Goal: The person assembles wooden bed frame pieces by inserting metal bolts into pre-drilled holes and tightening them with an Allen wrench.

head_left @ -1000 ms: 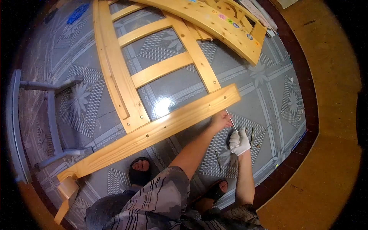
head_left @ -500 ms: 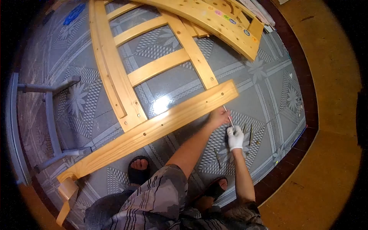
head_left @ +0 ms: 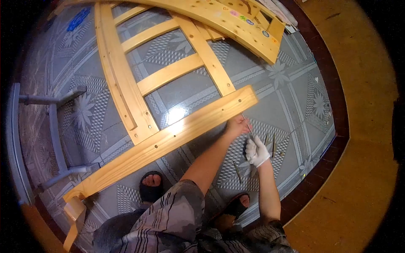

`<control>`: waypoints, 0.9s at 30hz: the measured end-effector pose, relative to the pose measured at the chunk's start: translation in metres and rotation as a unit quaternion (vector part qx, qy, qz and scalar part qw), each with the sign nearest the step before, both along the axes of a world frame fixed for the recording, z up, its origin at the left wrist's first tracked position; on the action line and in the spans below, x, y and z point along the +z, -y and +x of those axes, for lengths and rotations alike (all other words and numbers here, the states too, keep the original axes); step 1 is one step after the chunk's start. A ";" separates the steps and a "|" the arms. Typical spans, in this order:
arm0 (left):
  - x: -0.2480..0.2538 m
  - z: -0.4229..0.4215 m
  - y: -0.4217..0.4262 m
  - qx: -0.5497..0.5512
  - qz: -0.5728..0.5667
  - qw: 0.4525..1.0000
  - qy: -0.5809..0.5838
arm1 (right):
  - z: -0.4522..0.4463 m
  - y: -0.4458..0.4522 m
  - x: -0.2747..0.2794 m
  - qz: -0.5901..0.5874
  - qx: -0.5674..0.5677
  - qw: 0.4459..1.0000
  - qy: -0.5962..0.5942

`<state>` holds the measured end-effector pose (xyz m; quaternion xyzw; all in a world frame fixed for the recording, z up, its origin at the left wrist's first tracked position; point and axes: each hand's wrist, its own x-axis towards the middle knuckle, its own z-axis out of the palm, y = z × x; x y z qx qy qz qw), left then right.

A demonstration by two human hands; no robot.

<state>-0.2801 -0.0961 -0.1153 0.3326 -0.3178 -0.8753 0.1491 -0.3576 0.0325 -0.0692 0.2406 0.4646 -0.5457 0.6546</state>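
Note:
A thin metal rod [head_left: 249,130], perhaps a screwdriver shaft, slants from the near side of a pale wooden beam [head_left: 190,126] down to my gloved fist. My right hand [head_left: 257,152], in a white glove, is closed around its lower end, so any handle is hidden. My bare left hand [head_left: 238,125] holds the rod's upper part between its fingers, close under the beam's right end. Several slim metal bolts or rods, including one upright in view [head_left: 274,145] and another lower left [head_left: 237,172], lie on the floor around the glove.
The beam lies across a slatted wooden frame [head_left: 168,76]. Behind is a curved wooden panel with stickers [head_left: 257,40]. A grey metal stand [head_left: 57,139] is at left, a blue bundle [head_left: 79,19] at upper left. My sandaled feet [head_left: 152,185] are below the beam.
My right fist has turned and shifted slightly left, still around the rod. My left hand stays on the rod's upper part. The whole view has shifted a little.

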 end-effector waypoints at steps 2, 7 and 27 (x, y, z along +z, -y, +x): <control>-0.004 -0.001 -0.001 0.004 0.003 1.000 -0.006 | -0.004 0.003 0.003 -0.073 -0.046 0.990 0.114; -0.003 -0.002 -0.001 0.005 0.003 1.000 -0.002 | -0.004 0.015 0.004 -0.043 -0.109 0.984 0.132; -0.003 0.000 0.001 -0.004 0.034 0.999 -0.020 | 0.000 0.009 0.009 -0.060 -0.012 0.993 0.103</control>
